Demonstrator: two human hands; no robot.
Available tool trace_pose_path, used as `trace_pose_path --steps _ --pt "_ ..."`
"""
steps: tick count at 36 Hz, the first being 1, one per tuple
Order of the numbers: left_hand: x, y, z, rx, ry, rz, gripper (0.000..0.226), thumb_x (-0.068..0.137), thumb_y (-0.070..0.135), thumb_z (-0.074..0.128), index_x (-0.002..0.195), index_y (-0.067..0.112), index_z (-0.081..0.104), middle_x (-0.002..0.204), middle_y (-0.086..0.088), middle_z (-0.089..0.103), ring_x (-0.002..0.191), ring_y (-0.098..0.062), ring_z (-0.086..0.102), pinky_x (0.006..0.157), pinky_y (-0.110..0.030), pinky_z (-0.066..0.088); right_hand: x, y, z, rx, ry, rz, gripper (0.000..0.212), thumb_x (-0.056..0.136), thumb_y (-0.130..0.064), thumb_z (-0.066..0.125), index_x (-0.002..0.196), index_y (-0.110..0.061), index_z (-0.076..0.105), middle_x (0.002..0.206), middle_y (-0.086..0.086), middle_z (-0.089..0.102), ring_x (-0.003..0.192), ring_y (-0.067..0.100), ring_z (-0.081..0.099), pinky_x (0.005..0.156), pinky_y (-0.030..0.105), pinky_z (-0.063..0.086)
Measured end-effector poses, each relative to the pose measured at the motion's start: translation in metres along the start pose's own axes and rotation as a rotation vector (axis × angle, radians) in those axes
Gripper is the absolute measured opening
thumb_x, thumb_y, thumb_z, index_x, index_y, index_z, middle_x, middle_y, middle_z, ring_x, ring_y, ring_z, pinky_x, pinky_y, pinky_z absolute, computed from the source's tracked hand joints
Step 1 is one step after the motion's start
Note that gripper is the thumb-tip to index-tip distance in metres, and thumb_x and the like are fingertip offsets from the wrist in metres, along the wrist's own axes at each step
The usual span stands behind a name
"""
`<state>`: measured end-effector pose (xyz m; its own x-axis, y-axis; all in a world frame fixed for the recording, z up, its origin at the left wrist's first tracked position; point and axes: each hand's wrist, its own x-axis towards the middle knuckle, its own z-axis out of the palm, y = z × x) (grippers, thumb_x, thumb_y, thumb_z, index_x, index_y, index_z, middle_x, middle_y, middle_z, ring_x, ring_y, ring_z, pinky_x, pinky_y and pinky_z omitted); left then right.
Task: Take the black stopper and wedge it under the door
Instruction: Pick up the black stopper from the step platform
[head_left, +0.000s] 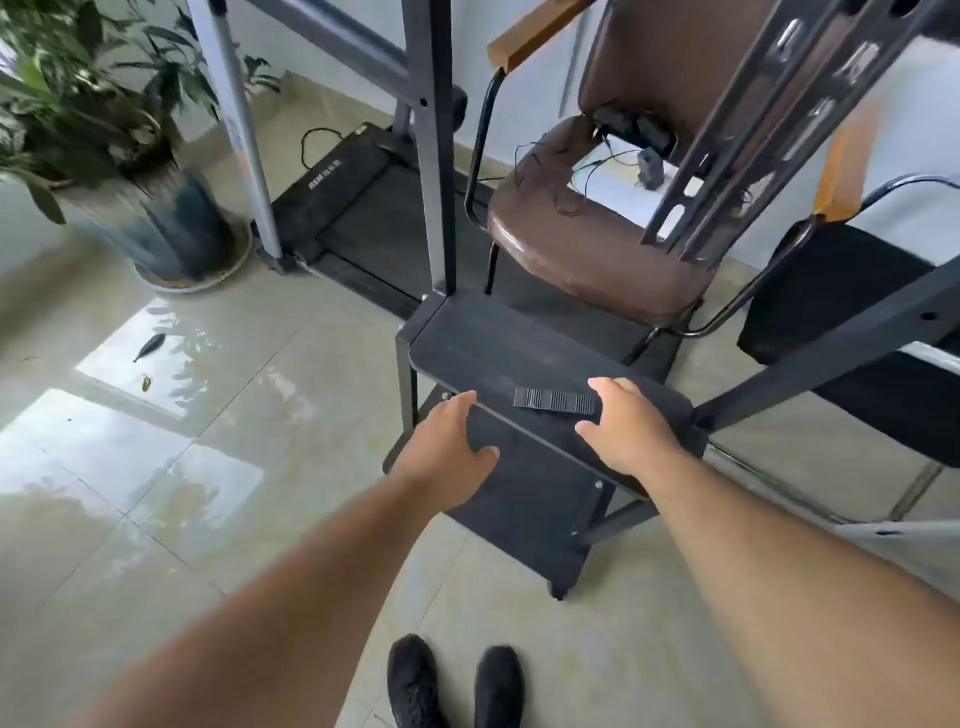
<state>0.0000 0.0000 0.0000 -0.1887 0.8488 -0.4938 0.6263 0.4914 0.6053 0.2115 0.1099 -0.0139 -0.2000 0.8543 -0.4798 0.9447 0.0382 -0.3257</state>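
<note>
The black stopper, a small ribbed wedge, lies flat on the front part of a black stand shelf. My right hand hovers just right of it, fingers apart, thumb and forefinger on either side of its right end without gripping it. My left hand is open to the left of the stopper, held over the shelf's front edge and holding nothing. No door is in view.
A brown chair with cables on its seat stands behind the shelf. A treadmill and a potted plant are at the back left. Metal frame bars rise from the shelf. Tiled floor spreads to the left; my shoes are below.
</note>
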Motion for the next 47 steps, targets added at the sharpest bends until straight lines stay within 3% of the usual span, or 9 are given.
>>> trace_pose_path --steps 4,12,16,19,22,27,33,42,47 --pt "0.017 -0.015 0.009 -0.008 -0.015 -0.019 0.068 0.078 0.044 0.057 0.144 0.035 0.041 0.142 0.005 0.053 0.115 -0.024 0.062 0.082 -0.042 0.062 0.021 0.004 0.018 -0.086 -0.03 0.01 0.059 0.102 -0.028 0.064 0.157 -0.017 0.044 0.158 0.007 0.044 0.14 0.035 0.053 0.11 0.047 0.049" --pt "0.035 -0.038 0.023 0.001 -0.029 -0.052 0.065 0.069 0.05 0.05 0.132 0.032 0.05 0.13 0.001 0.062 0.107 -0.027 0.065 0.084 -0.048 0.061 0.054 0.022 0.046 -0.134 0.043 0.01 0.034 0.103 -0.017 0.059 0.135 -0.005 0.059 0.139 0.008 0.047 0.116 0.037 0.061 0.098 0.051 0.055" --pt "0.032 -0.035 0.021 0.012 -0.03 -0.086 0.058 0.079 0.041 0.057 0.134 0.026 0.048 0.136 -0.003 0.058 0.113 -0.03 0.062 0.087 -0.046 0.059 0.059 0.027 0.046 -0.13 0.085 -0.021 0.026 0.105 -0.013 0.058 0.128 -0.004 0.062 0.131 0.01 0.049 0.106 0.038 0.062 0.093 0.055 0.057" --pt "0.023 -0.026 0.015 0.028 -0.024 -0.084 0.065 0.09 0.036 0.061 0.15 0.027 0.037 0.152 0.001 0.046 0.13 -0.028 0.053 0.102 -0.043 0.05 0.051 0.021 0.039 -0.135 0.084 -0.06 0.026 0.105 -0.016 0.059 0.129 -0.006 0.062 0.132 0.011 0.05 0.109 0.04 0.063 0.094 0.055 0.056" --pt "0.011 -0.019 0.006 0.03 -0.01 -0.092 0.071 0.094 0.033 0.06 0.157 0.026 0.027 0.159 0.001 0.037 0.139 -0.025 0.045 0.102 -0.035 0.045 0.037 0.009 0.026 -0.15 0.054 -0.115 0.031 0.105 -0.018 0.059 0.134 -0.009 0.061 0.135 0.01 0.05 0.113 0.04 0.062 0.095 0.052 0.055" --pt "-0.03 -0.01 -0.02 -0.003 0.03 -0.104 0.07 0.095 0.029 0.06 0.157 0.026 0.026 0.16 0.002 0.035 0.142 -0.023 0.041 0.088 -0.026 0.038 -0.005 -0.026 -0.001 -0.186 -0.021 -0.193 0.038 0.106 -0.024 0.057 0.142 -0.014 0.057 0.143 0.006 0.046 0.118 0.038 0.062 0.097 0.051 0.055" --pt "-0.093 -0.016 -0.063 -0.021 0.127 -0.149 0.07 0.092 0.029 0.064 0.153 0.025 0.031 0.159 -0.002 0.036 0.143 -0.026 0.041 0.11 -0.039 0.041 -0.059 -0.088 -0.034 -0.269 -0.116 -0.342 0.044 0.108 -0.025 0.056 0.15 -0.014 0.053 0.15 0.003 0.043 0.121 0.034 0.062 0.098 0.046 0.055" --pt "-0.19 -0.056 -0.116 -0.041 0.306 -0.236 0.073 0.093 0.031 0.065 0.156 0.028 0.027 0.162 0.002 0.034 0.146 -0.023 0.038 0.113 -0.046 0.042 -0.145 -0.2 -0.041 -0.404 -0.194 -0.576 0.025 0.107 -0.024 0.056 0.126 -0.009 0.062 0.124 0.005 0.049 0.102 0.032 0.064 0.095 0.048 0.056" --pt "-0.244 -0.098 -0.128 -0.06 0.365 -0.292 0.071 0.094 0.028 0.064 0.156 0.024 0.03 0.161 0.0 0.035 0.145 -0.023 0.04 0.115 -0.038 0.039 -0.189 -0.251 -0.011 -0.451 -0.243 -0.674 0.019 0.104 -0.025 0.057 0.115 -0.011 0.064 0.122 0.006 0.052 0.104 0.034 0.063 0.097 0.051 0.055"
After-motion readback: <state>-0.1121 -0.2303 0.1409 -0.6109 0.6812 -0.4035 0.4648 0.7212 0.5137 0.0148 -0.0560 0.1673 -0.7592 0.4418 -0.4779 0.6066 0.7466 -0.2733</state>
